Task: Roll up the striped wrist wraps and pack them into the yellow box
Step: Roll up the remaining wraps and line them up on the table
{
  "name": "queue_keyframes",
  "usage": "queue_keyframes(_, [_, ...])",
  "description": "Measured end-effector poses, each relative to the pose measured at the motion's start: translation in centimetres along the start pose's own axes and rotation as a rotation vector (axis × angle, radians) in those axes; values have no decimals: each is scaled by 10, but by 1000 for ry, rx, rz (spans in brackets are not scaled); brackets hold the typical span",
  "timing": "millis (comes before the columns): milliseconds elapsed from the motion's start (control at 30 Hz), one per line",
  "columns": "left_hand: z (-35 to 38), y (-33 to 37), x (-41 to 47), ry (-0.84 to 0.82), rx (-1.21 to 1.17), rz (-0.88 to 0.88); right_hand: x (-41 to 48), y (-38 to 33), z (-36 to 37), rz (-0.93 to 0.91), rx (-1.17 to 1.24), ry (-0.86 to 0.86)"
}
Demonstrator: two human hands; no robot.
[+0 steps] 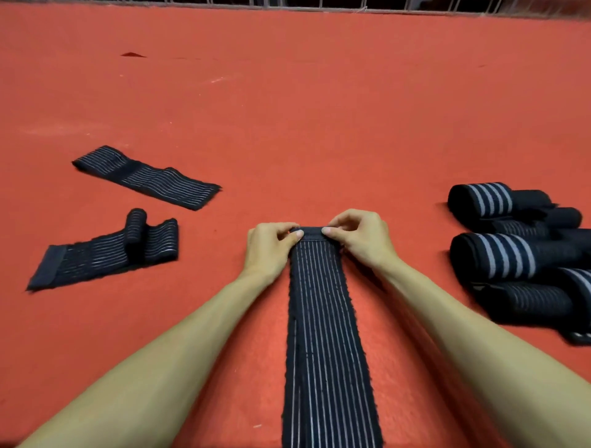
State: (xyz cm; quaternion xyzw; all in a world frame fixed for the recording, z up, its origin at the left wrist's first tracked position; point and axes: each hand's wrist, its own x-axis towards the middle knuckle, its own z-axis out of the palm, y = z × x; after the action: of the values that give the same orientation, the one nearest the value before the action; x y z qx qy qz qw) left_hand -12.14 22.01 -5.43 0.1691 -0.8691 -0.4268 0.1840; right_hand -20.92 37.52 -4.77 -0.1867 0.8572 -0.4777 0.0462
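- You face a red felt-like surface [319, 112] that fills almost the whole view under even light.
- Note the pale scuffs [220, 79] and one dark mark [132, 54] toward its far left.
- Along the far edge, you see pale metal bars [319, 3].

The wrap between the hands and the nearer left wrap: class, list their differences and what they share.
The wrap between the hands lies stretched flat; the nearer left wrap carries a small roll. The left hand and right hand pinch the first; nothing touches the second. Both are dark and striped.
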Motion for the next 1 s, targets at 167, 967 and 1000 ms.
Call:
queue_keyframes(167, [11,-10,12,72,128,29,12,12,13,-49,-96,70])
queue_keyframes(967, [-12,17,-17,-108,126,339,-17,-19,-15,-151,-66,-2])
queue_keyframes(1000, [-17,25,-21,-121,105,357,-20,-25,-22,-174,-68,-4])
